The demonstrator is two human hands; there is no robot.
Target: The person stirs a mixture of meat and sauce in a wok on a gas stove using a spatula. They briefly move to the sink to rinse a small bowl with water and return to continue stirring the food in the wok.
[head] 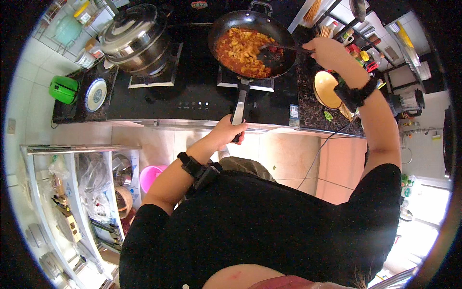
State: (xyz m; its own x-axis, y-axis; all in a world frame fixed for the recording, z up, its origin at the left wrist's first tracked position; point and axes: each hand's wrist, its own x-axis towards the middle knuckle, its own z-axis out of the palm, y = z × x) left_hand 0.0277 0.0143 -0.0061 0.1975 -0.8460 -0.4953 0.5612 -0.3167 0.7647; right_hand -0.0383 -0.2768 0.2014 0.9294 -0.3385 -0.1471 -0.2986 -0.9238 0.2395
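Note:
My left hand grips the long handle of a dark wok, which rests over the right burner of a black glass cooktop. Inside the wok lies a reddish-orange mix of chopped food, gathered toward its left and middle. Closed around the handle of a spatula, my right hand is beyond the wok's right rim. The spatula's head sits among the food and is partly hidden by it. Both of my wrists carry black straps.
A lidded steel pot stands on the left burner. Left of it are a patterned plate and a green container. Under my right forearm lies a yellow bowl. Bottles crowd the right counter, and a cord hangs down its front.

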